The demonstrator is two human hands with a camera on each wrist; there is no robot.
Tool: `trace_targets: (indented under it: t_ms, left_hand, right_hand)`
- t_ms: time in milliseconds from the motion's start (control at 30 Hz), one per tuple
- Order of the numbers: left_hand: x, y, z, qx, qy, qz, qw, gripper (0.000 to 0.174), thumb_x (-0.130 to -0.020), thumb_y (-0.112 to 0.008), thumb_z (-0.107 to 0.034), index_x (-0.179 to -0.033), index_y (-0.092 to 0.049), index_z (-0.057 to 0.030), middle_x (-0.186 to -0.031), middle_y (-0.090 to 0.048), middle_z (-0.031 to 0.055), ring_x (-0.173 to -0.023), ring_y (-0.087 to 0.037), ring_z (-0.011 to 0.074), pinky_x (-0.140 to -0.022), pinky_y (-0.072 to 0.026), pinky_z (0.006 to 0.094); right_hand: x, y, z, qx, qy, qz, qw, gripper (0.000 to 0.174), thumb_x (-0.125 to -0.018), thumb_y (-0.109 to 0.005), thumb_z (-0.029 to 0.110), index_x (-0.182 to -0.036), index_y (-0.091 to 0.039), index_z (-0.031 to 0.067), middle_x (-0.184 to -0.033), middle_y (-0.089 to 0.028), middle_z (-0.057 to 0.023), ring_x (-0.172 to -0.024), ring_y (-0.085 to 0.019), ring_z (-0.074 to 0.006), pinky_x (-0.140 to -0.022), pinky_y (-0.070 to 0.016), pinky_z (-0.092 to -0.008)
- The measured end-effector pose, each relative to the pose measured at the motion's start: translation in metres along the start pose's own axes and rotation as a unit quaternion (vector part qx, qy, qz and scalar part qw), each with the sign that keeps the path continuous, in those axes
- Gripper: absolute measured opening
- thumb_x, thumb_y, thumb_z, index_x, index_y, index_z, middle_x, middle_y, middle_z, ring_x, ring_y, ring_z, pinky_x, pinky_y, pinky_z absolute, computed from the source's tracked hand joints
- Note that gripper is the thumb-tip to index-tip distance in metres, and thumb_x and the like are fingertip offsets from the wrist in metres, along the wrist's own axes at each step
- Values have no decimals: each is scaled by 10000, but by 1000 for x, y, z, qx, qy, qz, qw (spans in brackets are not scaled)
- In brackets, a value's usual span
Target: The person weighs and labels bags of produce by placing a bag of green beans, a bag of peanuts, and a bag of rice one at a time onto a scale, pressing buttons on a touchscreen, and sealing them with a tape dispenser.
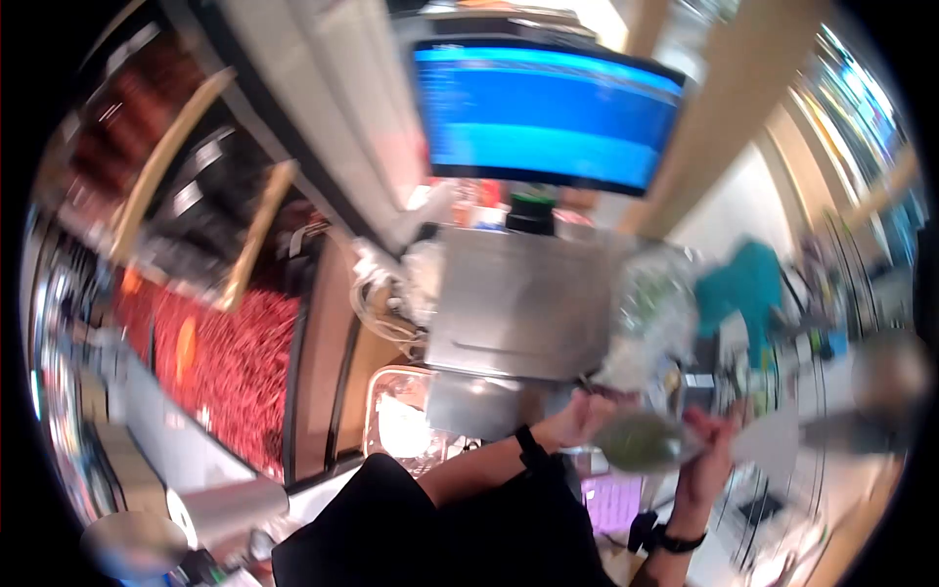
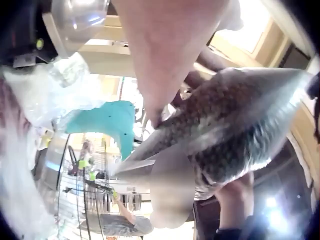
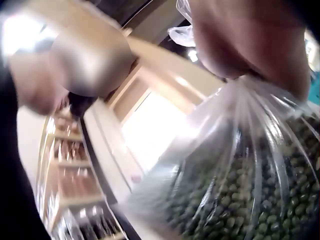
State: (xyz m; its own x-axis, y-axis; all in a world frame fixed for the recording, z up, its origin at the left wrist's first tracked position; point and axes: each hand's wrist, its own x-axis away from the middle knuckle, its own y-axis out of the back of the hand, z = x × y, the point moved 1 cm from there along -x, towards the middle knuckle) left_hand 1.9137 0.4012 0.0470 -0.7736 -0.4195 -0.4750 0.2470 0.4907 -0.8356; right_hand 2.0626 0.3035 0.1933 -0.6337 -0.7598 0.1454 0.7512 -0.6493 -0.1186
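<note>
A clear plastic bag of green beans [image 3: 240,195] hangs from my right hand [image 3: 250,40], which grips its gathered neck. In the head view, the blurred bag [image 1: 641,440] lies between my two hands, with my right hand [image 1: 709,455] on its right side. My left hand [image 1: 577,421] is by the bag's left side. From the left wrist, that hand [image 2: 167,60] reaches down to the bag [image 2: 225,120], its fingers partly hidden behind the beans. I cannot tell whether they hold it.
A steel worktop [image 1: 523,293] stands ahead under a lit monitor [image 1: 548,112]. Clear plastic bags [image 1: 655,293] and a teal cloth [image 1: 743,293] are at its right. A lit basket [image 1: 401,421] and a purple basket [image 1: 611,501] are lower down. Another person [image 3: 37,85] stands nearby.
</note>
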Motion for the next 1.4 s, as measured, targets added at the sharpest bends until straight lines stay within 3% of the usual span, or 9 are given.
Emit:
trace_targets:
  t_ms: [167, 433, 600, 667, 767, 833, 933, 1100, 1400]
  left_hand:
    - [-3, 52, 26, 81, 183, -205, 958, 665, -910, -319, -617, -1167, -506, -32, -1073, -579, 42, -906, -566, 146, -815, -458, 285]
    - [5, -20, -42, -290, -171, -105, 936, 614, -953, -327, -516, -1332, -396, -39, -1267, -517, 92, -1165, -477, 211, -980, -386, 348]
    - [-23, 48, 33, 157, -166, 18, 974, 559, -966, -380, -439, -1384, -357, -69, -1382, -408, 104, -1255, -401, 231, -1061, -297, 349]
    - [-53, 57, 99, -245, -285, -331, 865, 458, -950, -442, -409, -1272, -501, -89, -1269, -491, 95, -1173, -467, 194, -999, -361, 318]
    - [-62, 115, 160, 130, -10, -216, 968, 553, -936, -300, -451, -1276, -427, -33, -1237, -514, 137, -1206, -444, 236, -1040, -339, 351]
    - [-124, 60, 155, 131, -87, -296, 942, 808, -828, -394, -694, -1230, -490, 0, -1265, -498, 183, -1190, -468, 295, -1021, -360, 439]
    - [-164, 71, 183, 255, -37, -146, 955, 754, -850, -394, -665, -1249, -473, -30, -1288, -472, 177, -1213, -432, 341, -1045, -324, 466]
    - [-228, 107, 255, 165, 258, -333, 892, 430, -895, -526, -419, -1166, -515, -86, -1113, -583, 99, -1034, -565, 252, -938, -437, 401]
    - [-278, 118, 264, 26, 59, -503, 862, 440, -815, -643, -2, -1191, -441, -110, -1156, -553, 38, -1063, -551, 201, -888, -463, 350]
  right_hand:
    - [-26, -70, -17, 178, 186, 515, 817, 394, -947, -420, 387, -934, -570, 23, -911, -604, -146, -863, -582, -258, -837, -447, -384]
    - [-88, -32, -24, 212, 65, 164, 961, 383, -887, -528, 341, -1036, -532, -13, -965, -521, -107, -835, -533, -202, -800, -424, -291]
    - [-81, -22, 17, 446, 185, 554, 678, 343, -939, -401, 214, -1189, -531, 19, -928, -561, -38, -843, -527, -136, -790, -442, -318]
    - [-90, 16, 17, 422, 201, 481, 742, 375, -946, -410, 253, -1213, -515, 12, -997, -564, -50, -861, -540, -152, -801, -450, -322]
    - [-112, 131, 13, 448, 165, 188, 858, 432, -956, -424, 311, -1250, -492, 2, -1101, -570, -69, -887, -558, -177, -816, -462, -329]
    - [-132, 168, 18, 760, 62, 89, 641, 502, -966, -419, 401, -1270, -488, 8, -1172, -555, -94, -776, -579, -222, -703, -495, -363]
    - [-145, 186, 47, 288, -72, -23, 955, 389, -938, -487, 405, -943, -607, 35, -752, -604, -62, -517, -542, -133, -469, -419, -279]
    - [-185, 216, 18, 319, 56, 7, 946, 369, -909, -545, 393, -755, -575, 60, -569, -527, -7, -460, -485, -69, -423, -332, -211]
    - [-266, 246, 16, 404, 126, -1, 906, 338, -936, -508, 296, -765, -617, 25, -602, -580, -35, -536, -563, -133, -515, -420, -289]
